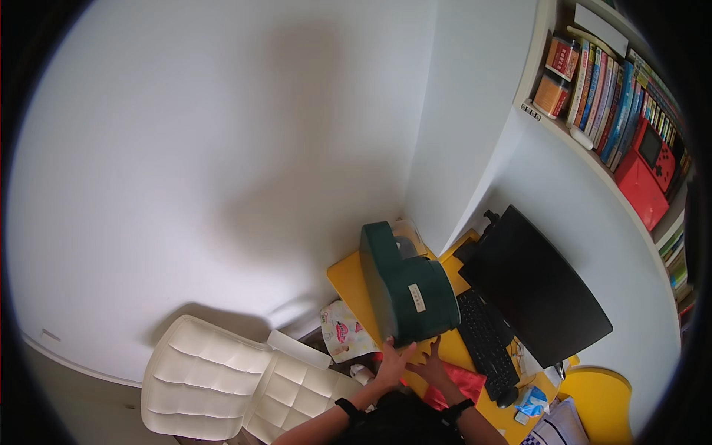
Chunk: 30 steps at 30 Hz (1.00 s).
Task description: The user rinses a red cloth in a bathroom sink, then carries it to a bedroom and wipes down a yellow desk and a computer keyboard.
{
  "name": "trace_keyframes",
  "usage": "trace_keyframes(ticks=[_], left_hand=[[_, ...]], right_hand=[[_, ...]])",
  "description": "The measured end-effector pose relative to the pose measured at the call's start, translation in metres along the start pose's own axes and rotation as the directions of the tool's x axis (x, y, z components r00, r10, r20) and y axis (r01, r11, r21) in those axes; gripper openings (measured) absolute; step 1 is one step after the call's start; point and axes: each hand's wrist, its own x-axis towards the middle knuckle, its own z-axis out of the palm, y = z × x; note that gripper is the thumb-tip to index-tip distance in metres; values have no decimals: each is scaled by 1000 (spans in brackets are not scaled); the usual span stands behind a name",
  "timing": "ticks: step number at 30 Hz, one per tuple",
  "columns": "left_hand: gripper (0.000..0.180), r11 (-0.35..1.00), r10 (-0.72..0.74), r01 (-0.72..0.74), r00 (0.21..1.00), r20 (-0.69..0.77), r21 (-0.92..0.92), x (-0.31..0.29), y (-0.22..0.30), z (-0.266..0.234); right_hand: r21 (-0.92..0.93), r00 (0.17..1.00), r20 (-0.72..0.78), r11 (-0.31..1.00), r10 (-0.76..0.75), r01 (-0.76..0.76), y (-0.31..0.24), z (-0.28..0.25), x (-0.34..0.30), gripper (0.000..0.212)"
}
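A large dark green case (417, 300) with a stepped, curved outline and a small pale label stands on the yellow desk (344, 276). At its near end is my left hand (394, 363), fingers stretched toward the lower edge and seeming to touch it. My right hand (432, 368) is just to the right, fingers spread, close to the same end of the case. Neither hand is wrapped round anything. Beneath my hands lies a shiny red sheet or bag (463, 384), partly hidden by my right forearm. Each wrist wears a dark band.
Right of the case are a black keyboard (486, 334), a mouse (508, 397) and a large monitor (538, 289). A cream padded chair (215, 371) stands at left, near a patterned bag (345, 330). Bookshelves (604, 104) line the right wall; a yellow chair (601, 400) is lower right.
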Motion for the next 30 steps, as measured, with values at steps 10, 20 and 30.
trace_keyframes(ticks=[10, 20, 30], left_hand=[[53, 910, 159, -86, 976, -148, 406, 176, 38, -127], [63, 915, 271, -287, 958, 95, 285, 333, 71, -166], [62, 941, 262, -230, 960, -105, 248, 255, 65, -170]], right_hand=[[-604, 980, -137, 797, -144, 33, 8, 21, 25, 148], [-138, 915, -286, 957, -285, 254, -4, 71, 32, 143], [-96, 877, -362, 948, -317, 303, -17, 28, 33, 122]])
